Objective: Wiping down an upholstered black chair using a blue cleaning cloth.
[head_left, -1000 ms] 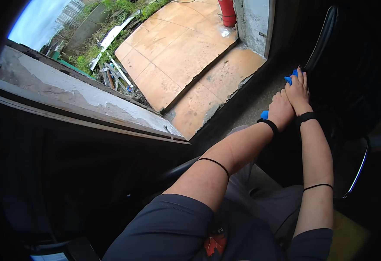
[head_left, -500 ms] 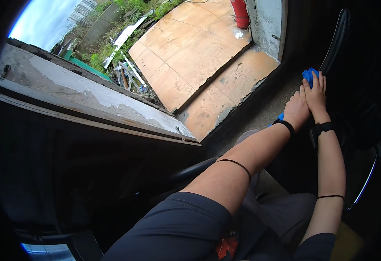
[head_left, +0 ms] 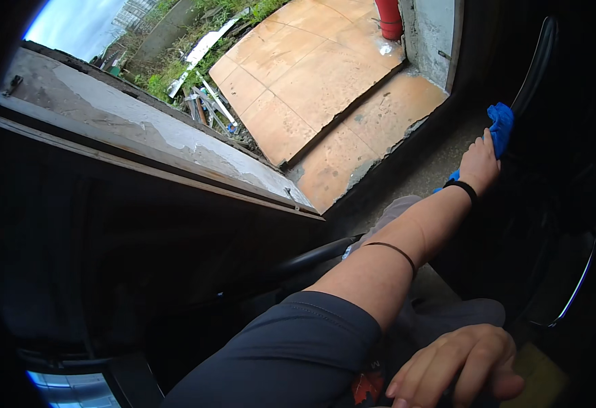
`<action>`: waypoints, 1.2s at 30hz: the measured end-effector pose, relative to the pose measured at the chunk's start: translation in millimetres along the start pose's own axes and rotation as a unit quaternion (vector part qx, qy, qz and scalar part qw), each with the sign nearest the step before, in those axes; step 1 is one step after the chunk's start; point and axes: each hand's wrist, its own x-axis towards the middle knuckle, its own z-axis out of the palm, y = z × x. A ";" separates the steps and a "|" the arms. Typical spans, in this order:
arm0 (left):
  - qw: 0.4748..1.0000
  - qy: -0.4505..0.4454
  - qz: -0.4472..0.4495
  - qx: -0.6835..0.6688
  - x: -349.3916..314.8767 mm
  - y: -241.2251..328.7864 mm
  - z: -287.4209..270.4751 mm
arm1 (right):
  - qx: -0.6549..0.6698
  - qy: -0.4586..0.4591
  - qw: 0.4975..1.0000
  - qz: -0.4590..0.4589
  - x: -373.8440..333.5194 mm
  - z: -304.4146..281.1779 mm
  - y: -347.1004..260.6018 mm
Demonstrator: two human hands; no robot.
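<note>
My left hand [head_left: 480,162] is closed on a blue cloth [head_left: 501,129] at the end of my outstretched arm. The bunched top of the cloth sticks out past my fingers, against a curved black rim [head_left: 537,61]. Another bit of blue shows below the wrist. Close to my body, above my lap, is my right hand [head_left: 453,364], back upward, with its fingers loosely bent and a little apart. No object shows in it; its palm is hidden.
A doorway opens onto orange floor tiles [head_left: 311,81] with a broken step edge. Beyond are a red cylinder [head_left: 389,20], rubble and weeds. A peeling white panel [head_left: 142,132] borders the left. A black bar [head_left: 305,262] lies beside my knee. Deep shadow hides much of the right side.
My right hand has left the cloth and my left hand, and drawn back down toward my body. The left hand stays on the cloth, more of which now shows.
</note>
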 end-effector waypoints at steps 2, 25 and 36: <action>1.000 0.008 0.003 0.000 -0.9 -3.6 -1.4 | 0.016 0.004 1.000 0.001 -2.9 1.1 3.3; 1.000 -0.010 -0.005 -0.017 1.0 8.5 7.2 | -0.013 -0.040 0.998 0.052 -14.5 -16.0 1.8; 0.996 -0.088 0.025 0.006 0.8 4.0 -11.6 | -0.792 0.490 0.334 0.145 -75.7 -221.7 -116.9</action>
